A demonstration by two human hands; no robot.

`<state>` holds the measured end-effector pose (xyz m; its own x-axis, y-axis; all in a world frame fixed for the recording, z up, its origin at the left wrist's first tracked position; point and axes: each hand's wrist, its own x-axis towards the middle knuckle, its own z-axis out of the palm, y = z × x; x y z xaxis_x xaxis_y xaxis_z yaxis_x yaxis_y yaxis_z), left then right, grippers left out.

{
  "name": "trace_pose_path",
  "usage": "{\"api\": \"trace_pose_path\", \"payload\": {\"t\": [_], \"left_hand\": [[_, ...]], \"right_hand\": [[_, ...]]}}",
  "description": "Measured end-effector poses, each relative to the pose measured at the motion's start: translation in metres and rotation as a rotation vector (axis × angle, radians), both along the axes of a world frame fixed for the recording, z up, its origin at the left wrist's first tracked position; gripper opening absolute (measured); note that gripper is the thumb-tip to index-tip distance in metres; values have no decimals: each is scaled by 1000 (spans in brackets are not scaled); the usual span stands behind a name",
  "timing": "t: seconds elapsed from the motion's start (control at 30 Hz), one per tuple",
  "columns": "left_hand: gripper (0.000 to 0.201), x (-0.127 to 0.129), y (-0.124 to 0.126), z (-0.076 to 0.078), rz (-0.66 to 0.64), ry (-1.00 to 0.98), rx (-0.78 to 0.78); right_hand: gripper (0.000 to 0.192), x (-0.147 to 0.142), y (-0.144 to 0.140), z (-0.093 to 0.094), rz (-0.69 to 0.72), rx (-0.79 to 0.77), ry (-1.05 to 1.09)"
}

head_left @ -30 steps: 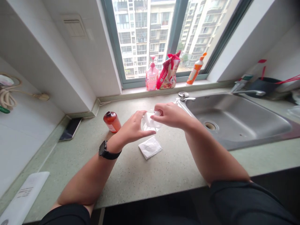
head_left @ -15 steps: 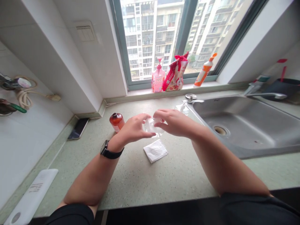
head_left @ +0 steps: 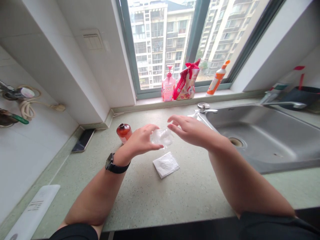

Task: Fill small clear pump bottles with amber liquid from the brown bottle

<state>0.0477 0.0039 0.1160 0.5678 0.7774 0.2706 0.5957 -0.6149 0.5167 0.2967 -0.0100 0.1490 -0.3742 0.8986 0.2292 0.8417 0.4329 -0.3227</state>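
Note:
A clear, shiny plastic container [head_left: 160,137] with something whitish in it is held above the counter. My left hand [head_left: 142,138] grips it from the left, thumb on the near side and fingers on the far side. Just right of it hovers my right hand [head_left: 186,128], thumb and fingers slightly apart, with nothing seen in them. A folded white tissue [head_left: 166,164] lies on the counter, nearer to me. Behind my left wrist stands an amber bottle [head_left: 124,132] without a cap, partly hidden by the hand.
The steel sink [head_left: 265,133] and its faucet [head_left: 287,104] are at the right. On the windowsill stand a pink pump bottle [head_left: 168,87], a red bag [head_left: 188,81] and an orange-white bottle [head_left: 217,80]. A phone [head_left: 83,140] and a long white object [head_left: 35,211] lie at the left.
My right hand has let go of the plastic container and moved slightly right, fingers apart. The left hand keeps its grip. The view has tilted up slightly.

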Motion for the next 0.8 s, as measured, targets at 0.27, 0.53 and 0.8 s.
{"api": "trace_pose_path", "payload": {"t": [0.27,0.53,0.8], "left_hand": [[63,1,1,-5,7,32,33],[63,1,0,-4,28,28,66],[58,0,3,-4,56,38,78]], "right_hand": [[36,-11,0,-9,263,95,-51],[48,-13,3,-16,23,26,16],[76,-11,3,-22,95,61,39]]}}
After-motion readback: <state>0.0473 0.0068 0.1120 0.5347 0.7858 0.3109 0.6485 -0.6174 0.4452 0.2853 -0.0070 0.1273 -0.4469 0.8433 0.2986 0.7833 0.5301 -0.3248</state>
